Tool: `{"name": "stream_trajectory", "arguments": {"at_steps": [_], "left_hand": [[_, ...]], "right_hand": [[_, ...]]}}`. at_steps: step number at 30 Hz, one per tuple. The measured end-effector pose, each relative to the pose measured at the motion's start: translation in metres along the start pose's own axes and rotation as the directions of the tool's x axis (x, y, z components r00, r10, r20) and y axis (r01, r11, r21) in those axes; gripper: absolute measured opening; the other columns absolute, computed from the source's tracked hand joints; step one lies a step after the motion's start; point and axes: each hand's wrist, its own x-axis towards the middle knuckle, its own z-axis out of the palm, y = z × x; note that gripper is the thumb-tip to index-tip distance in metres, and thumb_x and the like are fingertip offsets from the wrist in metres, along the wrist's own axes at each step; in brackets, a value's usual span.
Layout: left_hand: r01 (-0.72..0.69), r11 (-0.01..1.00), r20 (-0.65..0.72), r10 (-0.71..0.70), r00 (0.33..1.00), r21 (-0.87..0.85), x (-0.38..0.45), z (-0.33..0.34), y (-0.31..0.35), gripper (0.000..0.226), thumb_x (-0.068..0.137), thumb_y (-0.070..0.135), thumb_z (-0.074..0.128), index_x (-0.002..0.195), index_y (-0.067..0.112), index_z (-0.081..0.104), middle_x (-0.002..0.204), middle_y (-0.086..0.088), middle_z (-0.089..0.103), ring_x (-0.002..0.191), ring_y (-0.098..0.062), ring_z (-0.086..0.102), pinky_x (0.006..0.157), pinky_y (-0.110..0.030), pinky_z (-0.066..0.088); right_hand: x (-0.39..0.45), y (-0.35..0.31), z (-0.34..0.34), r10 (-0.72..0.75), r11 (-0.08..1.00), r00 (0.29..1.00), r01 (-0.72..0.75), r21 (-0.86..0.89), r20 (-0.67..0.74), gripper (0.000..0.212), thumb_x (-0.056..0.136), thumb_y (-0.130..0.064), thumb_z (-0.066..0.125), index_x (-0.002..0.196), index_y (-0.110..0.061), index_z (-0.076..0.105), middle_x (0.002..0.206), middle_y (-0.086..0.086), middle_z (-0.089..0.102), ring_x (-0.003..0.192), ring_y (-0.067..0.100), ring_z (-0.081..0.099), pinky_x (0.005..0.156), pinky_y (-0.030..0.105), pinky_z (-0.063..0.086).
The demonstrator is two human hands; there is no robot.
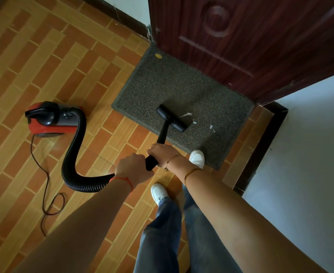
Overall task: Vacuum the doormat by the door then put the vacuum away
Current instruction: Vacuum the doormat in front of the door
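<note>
We have only one view, from the person's head. It looks forward and steeply down with a wide angle; the hands (148, 162) are near, the doormat (182, 91) and door (250, 42) farther.

Floor (50, 62) of orange and tan brick-pattern tiles, staggered in rows. Dark reddish-brown panelled door (250, 42) at upper right, carved ring near its top. White walls (309, 154) on either side, edged with dark skirting board (260, 144). Dim, even light.

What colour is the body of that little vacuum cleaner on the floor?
Red with black parts; the vacuum body shows clearly in the head view.
</note>
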Motion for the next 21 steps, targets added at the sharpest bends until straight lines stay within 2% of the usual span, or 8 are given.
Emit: {"name": "stream_trajectory", "arguments": {"at_steps": [7,16,21], "left_hand": [[-0.017,1.0,-0.026,0.017,1.0,0.027,0.0,0.003,0.007,0.02,0.085,0.038,0.055,0.089,0.019,0.061,0.068,0.005,0.054,0.052,-0.01,0.05,0.042,-0.022,0.035],[-0.034,0.999,-0.047,0.034,0.998,0.009,0.026,-0.014,0.041,0.02,0.084,0.038,0.055,0.087,0.019,0.06,0.066,0.004,0.053,0.053,-0.011,0.049,0.042,-0.023,0.033],[-0.038,0.999,-0.05,0.036,0.998,-0.029,0.049,-0.033,0.068,0.018,0.083,0.037,0.055,0.083,0.019,0.057,0.069,0.004,0.052,0.053,-0.012,0.05,0.045,-0.024,0.037]], "right_hand": [[-0.006,0.004,0.001,0.01,1.0,1.0,-0.01,-0.013,-0.025,0.022,0.088,-0.005,0.057,0.109,-0.011,0.057,0.115,0.007,0.057,0.106,0.025,0.06,0.075,0.035,0.05],[-0.007,0.048,-0.018,0.033,0.998,0.999,-0.034,-0.049,-0.034,0.021,0.087,-0.003,0.057,0.107,-0.011,0.057,0.114,0.006,0.056,0.104,0.025,0.061,0.071,0.036,0.05],[-0.004,0.086,-0.036,0.027,0.999,0.999,-0.029,-0.046,-0.04,0.025,0.088,-0.002,0.056,0.11,-0.012,0.058,0.117,0.006,0.055,0.109,0.024,0.059,0.08,0.038,0.053]]}}
